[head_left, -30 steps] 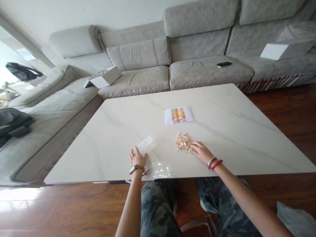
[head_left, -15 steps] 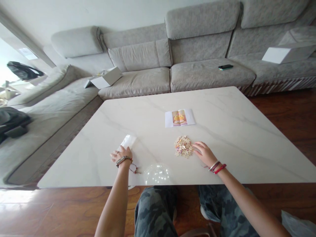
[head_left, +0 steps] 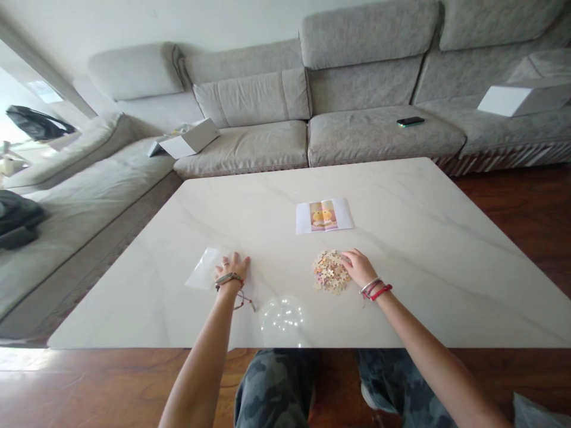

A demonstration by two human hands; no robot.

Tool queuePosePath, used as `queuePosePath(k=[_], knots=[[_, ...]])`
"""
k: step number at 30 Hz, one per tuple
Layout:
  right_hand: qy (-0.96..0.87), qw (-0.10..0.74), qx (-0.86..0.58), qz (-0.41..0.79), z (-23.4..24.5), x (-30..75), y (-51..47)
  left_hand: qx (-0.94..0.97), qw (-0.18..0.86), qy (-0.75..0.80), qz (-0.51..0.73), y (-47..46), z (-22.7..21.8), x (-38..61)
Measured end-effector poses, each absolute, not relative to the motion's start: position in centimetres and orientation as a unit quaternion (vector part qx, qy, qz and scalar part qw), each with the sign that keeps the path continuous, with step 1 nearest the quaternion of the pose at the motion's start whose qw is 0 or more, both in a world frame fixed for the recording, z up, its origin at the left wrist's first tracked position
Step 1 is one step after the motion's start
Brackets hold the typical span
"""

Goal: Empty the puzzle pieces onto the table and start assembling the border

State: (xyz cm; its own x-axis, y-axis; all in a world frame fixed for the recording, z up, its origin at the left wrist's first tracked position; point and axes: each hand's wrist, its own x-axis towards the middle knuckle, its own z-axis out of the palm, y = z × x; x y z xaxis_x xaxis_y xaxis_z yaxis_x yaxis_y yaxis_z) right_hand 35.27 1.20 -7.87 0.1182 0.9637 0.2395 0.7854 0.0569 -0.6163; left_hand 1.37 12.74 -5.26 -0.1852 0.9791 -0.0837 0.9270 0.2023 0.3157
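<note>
Nearest, at six o'clock from the heap of puzzle pieces (head_left: 331,274), camouflage trousers (head_left: 275,383) below the edge of the white worktop (head_left: 428,279). At nine o'clock, left hand (head_left: 232,267) palm down with fingers spread, overlapping the right part of a clear plastic bag (head_left: 202,271); unclear whether pressing on it. At three o'clock, right hand (head_left: 359,267) with fingers bent against the heap's rim; cannot tell whether gripping a piece. At the centre, the heap itself, low and loose on the worktop. Beyond at twelve o'clock, a creased sheet (head_left: 324,216) bearing a picture of yellow figures. Farthest, on the grey sofa (head_left: 263,142), a phone (head_left: 410,122) at one o'clock, a white box (head_left: 190,141) toward ten, a second box (head_left: 504,100) toward two.
</note>
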Motion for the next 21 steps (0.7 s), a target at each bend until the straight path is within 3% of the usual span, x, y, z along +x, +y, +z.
queuePosePath(k=[7,16,18,21], knots=[[-0.63,0.343,-0.679,0.156,-8.0,35.1,2.1,0.583,0.1,0.805,0.036,15.3,-5.9,-1.1],[-0.579,0.41,-0.668,0.224,-4.8,36.0,-0.5,0.61,0.087,0.774,0.143,11.2,-3.7,6.4],[-0.585,0.417,-0.666,0.2,-4.1,36.1,-0.9,0.622,0.104,0.752,0.193,9.7,-2.7,9.0],[-0.62,0.414,-0.653,0.135,-3.5,35.8,-1.1,0.686,0.243,0.63,0.27,7.3,-1.8,12.8]])
